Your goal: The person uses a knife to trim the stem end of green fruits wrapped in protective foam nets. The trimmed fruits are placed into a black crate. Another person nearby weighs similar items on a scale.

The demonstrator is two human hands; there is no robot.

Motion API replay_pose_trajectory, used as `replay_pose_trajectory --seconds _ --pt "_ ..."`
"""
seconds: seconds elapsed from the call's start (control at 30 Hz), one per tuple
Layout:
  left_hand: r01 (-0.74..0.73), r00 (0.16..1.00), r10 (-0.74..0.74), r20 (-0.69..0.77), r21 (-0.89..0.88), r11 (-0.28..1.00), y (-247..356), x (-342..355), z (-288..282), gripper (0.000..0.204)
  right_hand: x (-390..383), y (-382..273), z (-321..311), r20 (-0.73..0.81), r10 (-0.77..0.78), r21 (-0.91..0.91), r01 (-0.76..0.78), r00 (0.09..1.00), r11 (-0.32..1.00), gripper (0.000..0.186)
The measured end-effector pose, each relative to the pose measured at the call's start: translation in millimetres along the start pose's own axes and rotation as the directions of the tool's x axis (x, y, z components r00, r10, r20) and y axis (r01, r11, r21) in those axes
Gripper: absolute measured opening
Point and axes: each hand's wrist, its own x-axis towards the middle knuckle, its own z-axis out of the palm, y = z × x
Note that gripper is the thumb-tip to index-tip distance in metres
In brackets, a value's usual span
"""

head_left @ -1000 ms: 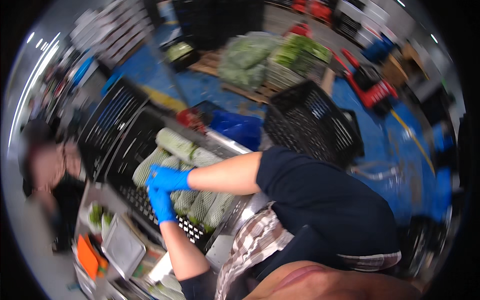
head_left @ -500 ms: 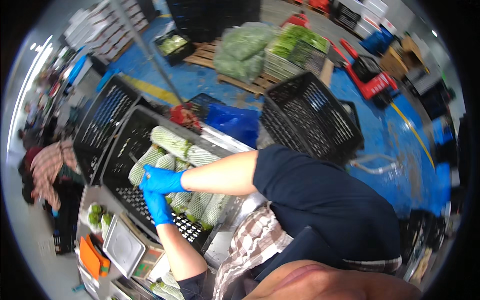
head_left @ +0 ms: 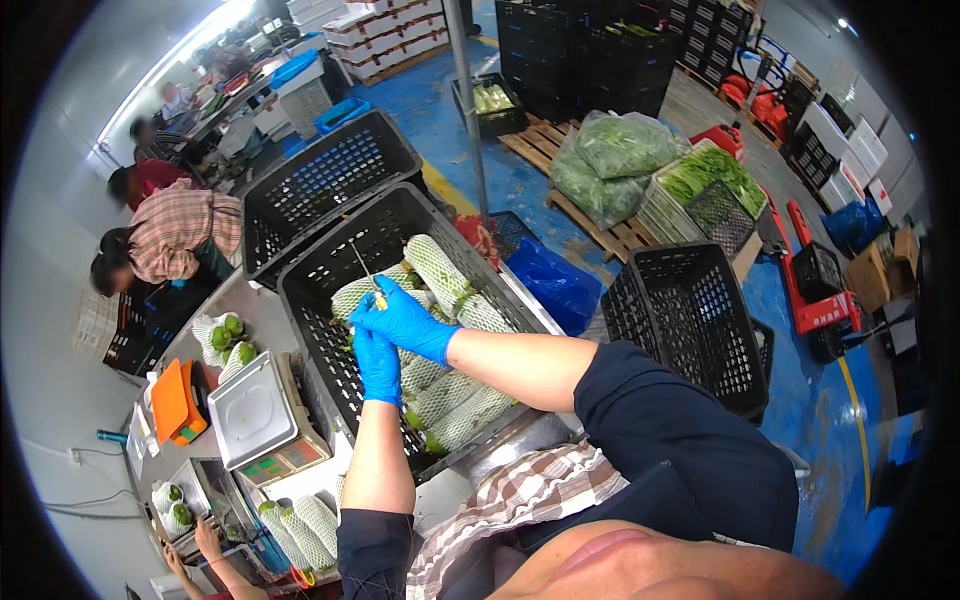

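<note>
Crate (head_left: 385,232) beneath, right hand (head_left: 407,323) clenches tool (head_left: 361,260) pointing forward-left, left hand's (head_left: 378,368) grip unclear.

Right hand (head_left: 412,322) grips thin tool (head_left: 361,260); netted vegetables (head_left: 455,408) in crate (head_left: 312,290).

Gloves (head_left: 410,323) are blue; sleeves (head_left: 680,430), dark navy; checked cloth (head_left: 548,490), brown-white.

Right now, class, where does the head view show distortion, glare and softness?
Head view, right edge: the yellow floor line bends; head view, upper left: the strip light glares white and distant people look soft; head view, centre: the gloved left hand, right hand and thin metal tool are fairly crisp.
</note>
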Motion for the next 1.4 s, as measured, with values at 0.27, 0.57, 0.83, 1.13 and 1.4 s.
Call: replay_pose_trajectory --seconds 0.27,0.57,0.83,1.13,1.4 --pt "0.028 0.996 -0.014 -0.092 0.150 0.988 2.5 -2.1 -2.8 0.049 4.7 -0.7 -10.7 -0.026 0.040 0.030 -0.040 0.999 0.999 0.097" --pt "0.214 0.815 -0.525 0.244 0.716 0.664 -24.0 -7.5 -17.2 0.057 0.0 -32.5 -24.2 0.063 0.111 -0.014 -0.110 0.992 0.994 0.065" --pt "0.123 0.630 -0.708 0.319 0.859 0.496 -42.4 -22.5 -11.6 0.069 -7.9 -28.4 -29.7 0.192 -0.164 -0.355 0.224 0.968 0.907 0.069" --pt "0.079 0.527 -0.767 0.366 0.877 0.474 -57.5 -31.3 -27.0 0.086 9.0 -24.3 -44.5 0.280 0.037 -0.224 0.028 0.959 0.974 0.060" --pt "0.155 0.554 -0.802 0.222 0.919 0.362 -54.5 -35.5 -18.6 0.073 33.4 -13.7 -66.2 0.042 -0.174 0.011 0.174 0.984 0.985 0.032"
